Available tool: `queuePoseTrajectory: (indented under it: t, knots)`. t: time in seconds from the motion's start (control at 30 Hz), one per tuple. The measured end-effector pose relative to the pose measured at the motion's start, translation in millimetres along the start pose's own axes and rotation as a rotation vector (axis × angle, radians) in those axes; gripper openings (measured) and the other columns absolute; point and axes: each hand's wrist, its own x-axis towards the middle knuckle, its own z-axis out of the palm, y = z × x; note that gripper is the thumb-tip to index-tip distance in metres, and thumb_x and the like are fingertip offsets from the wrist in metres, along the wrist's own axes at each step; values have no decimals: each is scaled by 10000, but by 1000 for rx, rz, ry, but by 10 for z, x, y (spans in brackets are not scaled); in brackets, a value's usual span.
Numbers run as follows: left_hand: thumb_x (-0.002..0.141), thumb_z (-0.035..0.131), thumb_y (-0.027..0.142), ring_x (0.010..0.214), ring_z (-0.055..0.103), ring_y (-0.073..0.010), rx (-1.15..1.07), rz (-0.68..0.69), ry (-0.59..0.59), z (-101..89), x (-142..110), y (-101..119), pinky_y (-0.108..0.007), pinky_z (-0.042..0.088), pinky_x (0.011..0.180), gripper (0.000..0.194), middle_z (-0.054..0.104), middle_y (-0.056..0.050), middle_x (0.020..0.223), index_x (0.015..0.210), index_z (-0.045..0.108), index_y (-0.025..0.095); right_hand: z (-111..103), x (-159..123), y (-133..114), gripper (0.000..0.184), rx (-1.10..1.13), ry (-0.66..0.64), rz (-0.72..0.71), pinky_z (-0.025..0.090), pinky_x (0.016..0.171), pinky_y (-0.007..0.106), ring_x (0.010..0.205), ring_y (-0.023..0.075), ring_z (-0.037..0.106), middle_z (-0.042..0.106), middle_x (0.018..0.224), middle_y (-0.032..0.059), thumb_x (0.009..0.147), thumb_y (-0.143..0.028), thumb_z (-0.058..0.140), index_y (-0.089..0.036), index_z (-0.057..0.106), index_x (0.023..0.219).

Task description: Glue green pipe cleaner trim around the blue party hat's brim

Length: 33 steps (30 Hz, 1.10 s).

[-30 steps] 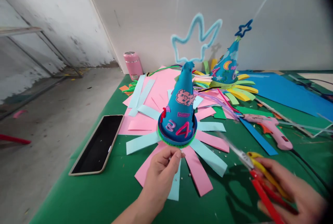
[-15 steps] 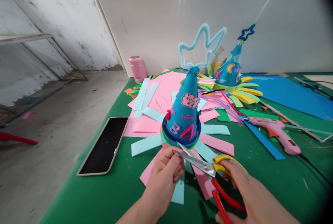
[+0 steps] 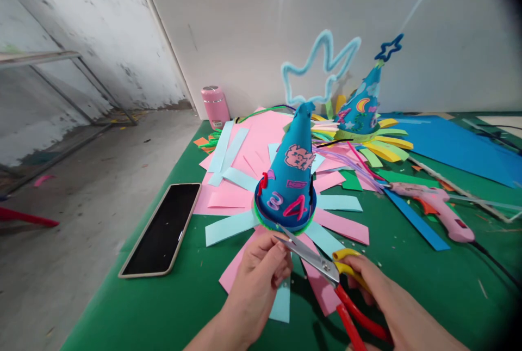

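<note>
A blue cone party hat [image 3: 290, 177] with pink and purple decorations stands on the green table [image 3: 163, 307], ringed by pink and light blue paper strips [image 3: 228, 227]. My left hand [image 3: 256, 280] pinches something small right in front of the hat's base, over a light blue strip. My right hand [image 3: 387, 307] grips scissors [image 3: 322, 269] with red and yellow handles. Their blades are slightly apart and point at my left fingertips.
A phone [image 3: 161, 229] lies screen up to the left of the hat. A second decorated cone hat [image 3: 362, 109] with yellow strips stands behind, next to a light blue pipe-cleaner shape [image 3: 322, 65]. A pink glue gun [image 3: 436, 204] lies at right, a pink bottle [image 3: 215, 106] at the back.
My right hand has brought the scissors in from the right, up to my left fingertips. My left hand has stayed at the hat's base.
</note>
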Motion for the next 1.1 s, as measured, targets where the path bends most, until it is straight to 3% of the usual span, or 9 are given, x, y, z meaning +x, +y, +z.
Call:
queuePoseTrajectory:
  t: [0.13, 0.3, 0.5, 0.67, 1.1]
  knots:
    - [770, 632, 316, 477, 238, -59, 93, 25, -3, -15, -17, -3, -200, 170, 470, 173, 308, 75, 485, 686, 606, 167, -43, -21, -8, 803, 61, -72, 23, 533, 751, 252, 967, 245, 622, 626, 1131, 45, 562, -141, 621, -263, 383, 1319]
    - [784, 605, 331, 520, 257, -74, 275, 89, -51, -54, -24, -2, -216, 205, 498, 194, 353, 54, 548, 689, 618, 162, -101, -84, 92, 775, 72, -70, 47, 485, 881, 319, 1116, 290, 529, 547, 1256, 46, 564, -210, 659, -277, 421, 1298]
    - [795, 576, 309, 550, 308, -91, 452, 157, -57, -54, -24, 19, -214, 253, 510, 189, 430, 26, 584, 686, 626, 163, -123, -107, 129, 784, 106, -83, 53, 495, 857, 280, 1062, 264, 572, 583, 1214, 41, 551, -178, 661, -281, 432, 1294]
    - [773, 592, 328, 548, 335, -101, 576, 155, 8, -12, -47, 59, -218, 276, 512, 205, 459, 9, 574, 671, 634, 155, -178, -68, 53, 646, 143, -69, 29, 487, 869, 294, 1085, 261, 557, 571, 1228, 60, 661, -247, 622, -265, 446, 1282]
    - [753, 605, 394, 548, 321, -103, 560, 120, 64, -19, -61, 50, -220, 258, 502, 252, 439, 10, 574, 663, 626, 159, -316, 103, -306, 414, 188, -43, -69, 535, 757, 249, 995, 222, 610, 645, 1056, 92, 739, -308, 529, -189, 503, 1134]
